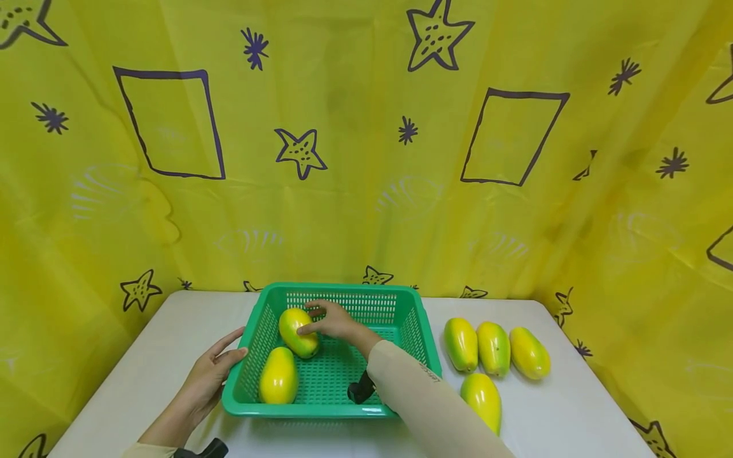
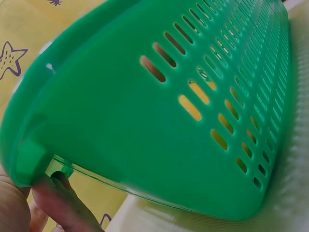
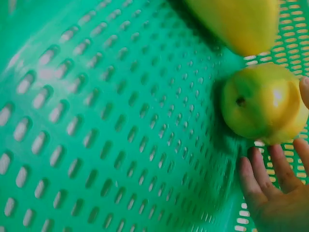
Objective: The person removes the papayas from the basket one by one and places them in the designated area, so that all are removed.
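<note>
A green plastic basket (image 1: 343,411) with slotted walls stands on the white table. My left hand (image 1: 206,375) grips its left rim, the thumb over the edge and the fingers outside, also seen at the basket's corner in the left wrist view. My right hand (image 1: 335,321) reaches into the basket, its spread fingers and thumb around a yellow-green mango (image 1: 294,327) near the back left. In the right wrist view the fingers (image 3: 285,169) lie fairly straight right at the underside of this mango (image 3: 256,106). A second mango (image 1: 279,376) lies in the front left corner.
Right of the basket, several more mangoes lie on the table (image 1: 564,413): a row at the back and one mango (image 1: 482,397) nearer, partly behind my right sleeve (image 1: 424,394). A yellow patterned curtain (image 1: 355,210) hangs behind and along both sides.
</note>
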Motion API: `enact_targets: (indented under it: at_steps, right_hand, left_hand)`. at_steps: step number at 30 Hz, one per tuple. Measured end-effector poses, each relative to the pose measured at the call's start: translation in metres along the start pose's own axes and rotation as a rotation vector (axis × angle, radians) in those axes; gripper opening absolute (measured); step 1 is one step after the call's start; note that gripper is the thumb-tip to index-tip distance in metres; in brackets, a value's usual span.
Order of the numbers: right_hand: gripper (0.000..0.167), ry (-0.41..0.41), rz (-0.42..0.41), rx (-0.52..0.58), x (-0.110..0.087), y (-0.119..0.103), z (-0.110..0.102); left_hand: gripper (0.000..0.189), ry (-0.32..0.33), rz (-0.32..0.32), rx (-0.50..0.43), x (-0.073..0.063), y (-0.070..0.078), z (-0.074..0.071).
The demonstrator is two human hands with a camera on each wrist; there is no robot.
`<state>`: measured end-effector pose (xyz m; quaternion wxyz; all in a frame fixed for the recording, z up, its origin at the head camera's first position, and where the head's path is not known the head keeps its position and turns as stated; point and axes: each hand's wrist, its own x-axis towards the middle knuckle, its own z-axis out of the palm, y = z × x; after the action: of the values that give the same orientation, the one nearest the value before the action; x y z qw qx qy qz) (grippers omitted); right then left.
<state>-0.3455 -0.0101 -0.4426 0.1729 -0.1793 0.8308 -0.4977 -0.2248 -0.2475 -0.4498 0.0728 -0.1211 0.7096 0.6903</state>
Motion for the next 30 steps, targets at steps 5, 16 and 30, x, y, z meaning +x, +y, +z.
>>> enact_targets:
  at_steps: [5,16,30]
  right_hand:
    - [0.061,-0.008,0.005,-0.015,0.0009,0.0009,0.0003]
    - [0.062,0.006,0.011,-0.05,0.0062,0.0017,0.0052]
    - [0.06,0.017,0.006,-0.061,0.0053,0.0038,0.0066]
  left_hand:
    - [0.068,0.004,-0.003,-0.005,0.0006,0.0011,0.001]
    - [0.069,0.021,-0.007,0.007,-0.0004,0.0011,0.0019]
    - [0.068,0.018,-0.009,-0.003,-0.0015,0.0016,0.0023]
